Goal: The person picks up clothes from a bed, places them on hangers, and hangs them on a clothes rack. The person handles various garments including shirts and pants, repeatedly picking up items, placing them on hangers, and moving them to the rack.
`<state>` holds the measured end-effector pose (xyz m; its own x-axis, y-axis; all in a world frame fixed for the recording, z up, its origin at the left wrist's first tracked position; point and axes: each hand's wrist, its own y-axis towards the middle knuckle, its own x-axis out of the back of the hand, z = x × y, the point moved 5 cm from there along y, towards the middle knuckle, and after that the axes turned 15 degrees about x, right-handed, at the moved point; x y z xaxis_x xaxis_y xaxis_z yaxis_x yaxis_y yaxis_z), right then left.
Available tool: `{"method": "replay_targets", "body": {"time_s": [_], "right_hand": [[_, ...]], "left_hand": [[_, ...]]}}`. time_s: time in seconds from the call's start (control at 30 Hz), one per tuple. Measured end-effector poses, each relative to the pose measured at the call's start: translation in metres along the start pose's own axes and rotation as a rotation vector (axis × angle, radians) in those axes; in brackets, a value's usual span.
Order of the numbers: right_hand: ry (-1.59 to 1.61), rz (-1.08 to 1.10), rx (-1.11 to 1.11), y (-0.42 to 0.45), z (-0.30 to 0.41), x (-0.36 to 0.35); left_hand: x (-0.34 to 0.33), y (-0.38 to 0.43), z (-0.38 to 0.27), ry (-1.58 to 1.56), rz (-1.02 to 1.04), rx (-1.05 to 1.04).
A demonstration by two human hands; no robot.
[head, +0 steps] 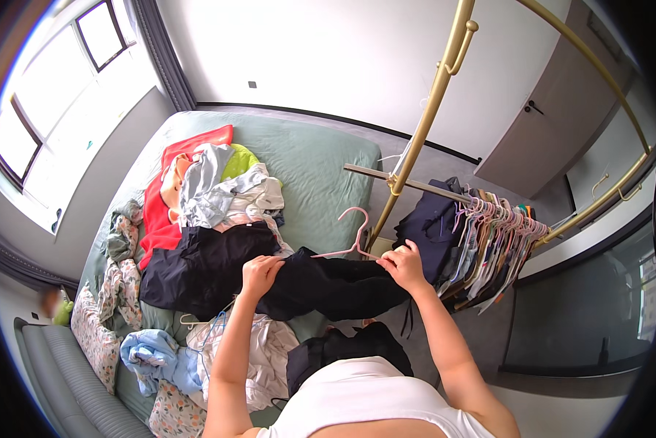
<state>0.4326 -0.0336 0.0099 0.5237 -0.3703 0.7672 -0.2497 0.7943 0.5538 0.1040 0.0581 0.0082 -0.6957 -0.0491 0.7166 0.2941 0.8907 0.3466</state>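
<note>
Between both hands a black garment (339,287) is stretched out in front of my body. A pink clothes hanger (358,232) stands at its upper edge, hook upward, its lower part partly hidden by the cloth. My left hand (262,275) pinches the garment's left upper edge, a little beyond the visible left arm of the hanger. At the other side my right hand (404,265) grips the garment's edge, with the hanger's right arm running to its fingertips. Beside my left hand, dark clothing (207,268) lies spread on the bed (317,148).
Heaped clothes (213,186) and a light blue garment (158,356) cover parts of the bed. To the right, a gold clothes rack (423,117) carries many hung clothes (486,241) on a rail (415,183). A bin-like pale object is partly hidden behind its post.
</note>
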Motion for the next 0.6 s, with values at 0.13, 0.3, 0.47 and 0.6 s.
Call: {"method": "replay_targets", "body": {"time_s": [0.13, 0.3, 0.47, 0.6], "right_hand": [[-0.049, -0.134, -0.029, -0.011, 0.012, 0.014], [0.008, -0.117, -0.353, -0.056, 0.001, 0.024], [0.074, -0.177, -0.514, -0.110, -0.005, 0.025], [0.121, -0.233, -0.864, -0.158, -0.016, 0.031]], "left_hand": [[-0.023, 0.006, 0.022, -0.091, -0.013, 0.169], [-0.086, 0.016, 0.047, -0.196, 0.172, 0.385], [-0.155, 0.014, 0.029, -0.229, 0.397, 0.340], [-0.196, 0.015, -0.020, -0.318, 0.504, 0.288]]}}
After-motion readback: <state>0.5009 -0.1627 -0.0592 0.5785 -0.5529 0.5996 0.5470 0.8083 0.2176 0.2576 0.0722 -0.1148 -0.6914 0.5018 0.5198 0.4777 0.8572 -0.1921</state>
